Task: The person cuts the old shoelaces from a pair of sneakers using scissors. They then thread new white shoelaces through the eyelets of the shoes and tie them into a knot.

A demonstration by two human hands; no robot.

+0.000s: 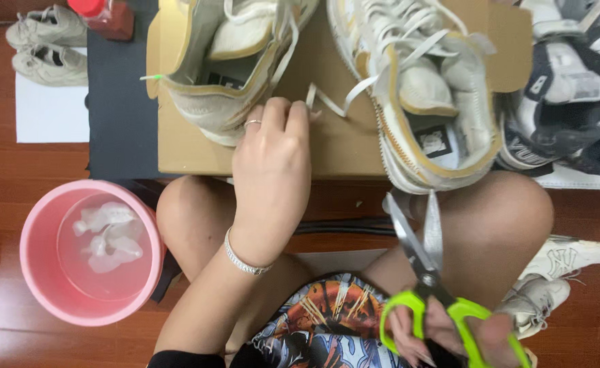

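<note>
Looking down at myself: bare arms, bare knees. My left hand wears a thin ring on one finger and a sparkly silver bracelet at the wrist. My right hand wears nothing. My top has an orange, black and blue graphic print.

The cardboard box is crowded: a beige shoe fills its left part and a second shoe its right. Between them runs a bare strip of cardboard, crossed by a loose lace and partly taken up by the left hand, whose fingers touch the first shoe's heel. Right of the box, dark clothing lies packed against the second shoe. The near side is closed by two bare knees, with open scissors in the right hand rising between them. Left of the knees a pink bucket stands on the floor; bare floorboards show beyond it.
</note>
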